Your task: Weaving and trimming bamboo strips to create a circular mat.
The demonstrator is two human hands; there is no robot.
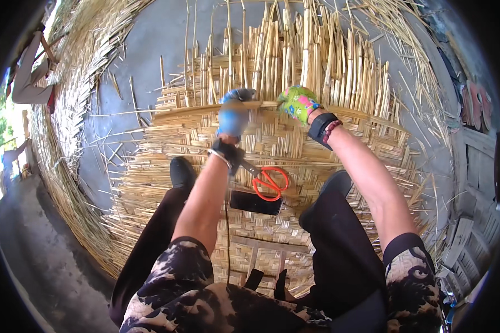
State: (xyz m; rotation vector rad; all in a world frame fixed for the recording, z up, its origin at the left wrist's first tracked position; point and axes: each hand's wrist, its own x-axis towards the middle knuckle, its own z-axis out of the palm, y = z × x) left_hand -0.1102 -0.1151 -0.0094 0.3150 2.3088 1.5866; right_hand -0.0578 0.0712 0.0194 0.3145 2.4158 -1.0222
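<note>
My left hand (233, 115), in a blue glove and partly blurred, is closed on a flat reed strip (175, 113) lying crosswise over a partly woven reed mat (250, 244). Just to its right, my right hand (300, 104), in a green floral glove, grips the same strip. Upright loose reed ends (311, 44) fan out beyond both hands. Scissors with orange handles (278, 180) lie below my hands, their blades partly hidden by my left wrist. A black phone (255, 204) rests on the mat between my dark-clad legs, beside a thin cord.
Loose straw piles (61, 139) line the left side over grey floor (139, 44). A co-worker's leg (30, 77) shows at upper left, another person (11, 161) by the bright opening. Wooden slats (478, 166) and a pink object (475, 102) stand at the right edge.
</note>
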